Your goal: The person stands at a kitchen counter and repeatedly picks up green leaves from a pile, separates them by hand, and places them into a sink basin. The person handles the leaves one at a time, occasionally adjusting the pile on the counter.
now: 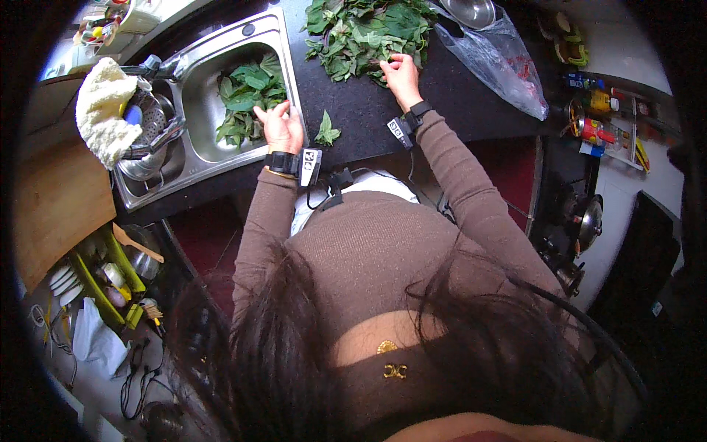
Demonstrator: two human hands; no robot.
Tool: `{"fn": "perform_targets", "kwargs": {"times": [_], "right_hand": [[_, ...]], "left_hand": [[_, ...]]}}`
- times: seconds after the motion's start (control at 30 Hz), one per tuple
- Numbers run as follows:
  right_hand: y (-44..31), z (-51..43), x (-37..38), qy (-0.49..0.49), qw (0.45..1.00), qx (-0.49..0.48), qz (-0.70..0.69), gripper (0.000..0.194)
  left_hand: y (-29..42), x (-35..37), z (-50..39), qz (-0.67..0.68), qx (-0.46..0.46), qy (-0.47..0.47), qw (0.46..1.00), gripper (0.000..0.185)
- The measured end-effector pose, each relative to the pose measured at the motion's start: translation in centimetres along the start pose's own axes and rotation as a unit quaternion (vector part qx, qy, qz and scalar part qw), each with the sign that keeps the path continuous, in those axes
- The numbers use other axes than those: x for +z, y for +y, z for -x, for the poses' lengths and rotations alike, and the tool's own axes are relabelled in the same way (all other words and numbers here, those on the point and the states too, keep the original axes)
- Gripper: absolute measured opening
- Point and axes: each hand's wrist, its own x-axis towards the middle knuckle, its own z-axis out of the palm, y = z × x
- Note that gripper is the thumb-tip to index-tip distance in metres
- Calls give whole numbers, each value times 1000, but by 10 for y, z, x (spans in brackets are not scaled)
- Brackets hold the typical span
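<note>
My left hand (283,126) is over the right rim of the steel sink (201,91), fingers spread and palm up, beside a heap of green leaves (246,91) lying in the basin. No held thing shows in it. My right hand (402,77) is at the near edge of a large pile of leafy greens (364,33) on the dark countertop (353,105). Its thumb and index finger are close together at the leaves; whether they pinch one, I cannot tell. A small leafy sprig (327,130) lies alone on the counter between my hands.
Right of the pile lie a clear plastic bag (502,66) and a metal bowl (472,10). The faucet (152,66) stands at the sink's left, near a pale textured cloth (105,113) and a metal strainer (154,119). Bottles (602,102) stand far right.
</note>
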Motion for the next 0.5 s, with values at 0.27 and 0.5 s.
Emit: {"fn": "perform_targets", "kwargs": {"times": [0.27,0.5], "right_hand": [[-9,-3,-2,-34,999,35,17,25],[-57,46,-23,-230,954,119,-153,18]], "left_hand": [[-12,25,28,-5,-73,-110,991,83],[-16,38,37,-103,-160,-169,967,46]]}}
